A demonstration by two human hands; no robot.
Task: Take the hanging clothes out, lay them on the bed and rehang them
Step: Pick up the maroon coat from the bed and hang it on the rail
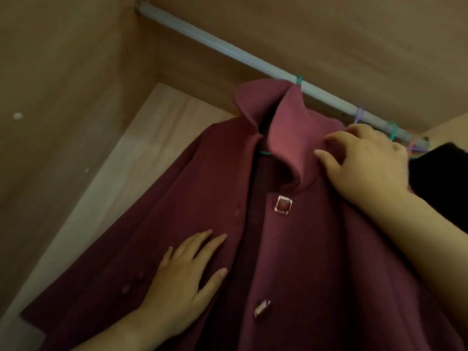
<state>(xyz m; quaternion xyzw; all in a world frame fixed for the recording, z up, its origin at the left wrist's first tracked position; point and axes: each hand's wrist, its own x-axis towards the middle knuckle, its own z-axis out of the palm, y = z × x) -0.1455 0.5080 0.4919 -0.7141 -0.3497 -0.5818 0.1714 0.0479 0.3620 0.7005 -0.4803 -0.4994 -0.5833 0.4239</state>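
A maroon coat [291,249] with square buttons hangs from the pale closet rod [228,50] on a teal hanger [299,79], whose hook shows above the collar. My left hand [182,282] lies flat on the coat's left front panel, fingers spread, holding nothing. My right hand [367,163] rests on the coat's right shoulder beside the raised collar, fingers bent and apart; no fabric is clearly pinched between them.
Further right on the rod hang purple [359,115], teal [393,130] and orange hanger hooks. A black garment [440,183] hangs behind my right wrist. The wooden wardrobe side wall [63,110] and back panel close in the left.
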